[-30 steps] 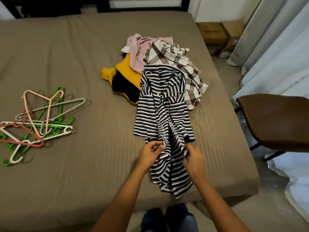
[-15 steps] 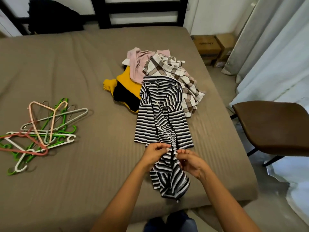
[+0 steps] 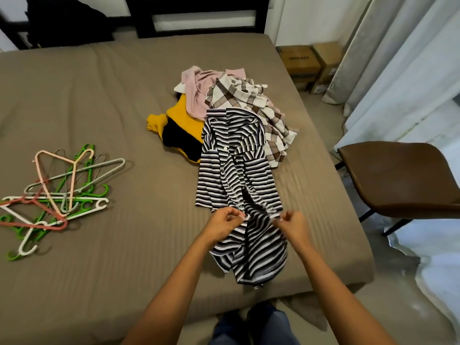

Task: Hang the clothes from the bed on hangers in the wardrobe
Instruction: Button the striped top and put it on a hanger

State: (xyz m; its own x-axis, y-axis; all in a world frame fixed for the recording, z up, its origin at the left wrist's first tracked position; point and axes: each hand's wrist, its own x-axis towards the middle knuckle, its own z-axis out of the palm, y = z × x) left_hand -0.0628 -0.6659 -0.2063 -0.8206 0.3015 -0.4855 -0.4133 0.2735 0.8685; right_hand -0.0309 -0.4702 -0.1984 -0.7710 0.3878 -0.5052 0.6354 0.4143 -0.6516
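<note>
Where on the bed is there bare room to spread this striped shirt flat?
Widest bare bed lies between the hanger pile and the striped shirt, running up to the headboard. A narrow strip runs between the shirt and the right edge. Crowded: the clothes heap beyond the shirt's collar.

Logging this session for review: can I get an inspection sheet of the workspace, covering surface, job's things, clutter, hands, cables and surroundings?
Surface: bed with brown ribbed cover.
Job's things: striped shirt laid lengthwise, front open; plaid shirt, pink garment and yellow-and-black garment piled behind it; hangers heaped at left.
Clutter: nothing seen.
Hands: left hand and right hand each pinch a front edge of the striped shirt.
Cables: nothing seen.
Surroundings: chair, curtains and cardboard boxes at right; dark headboard beyond.
</note>
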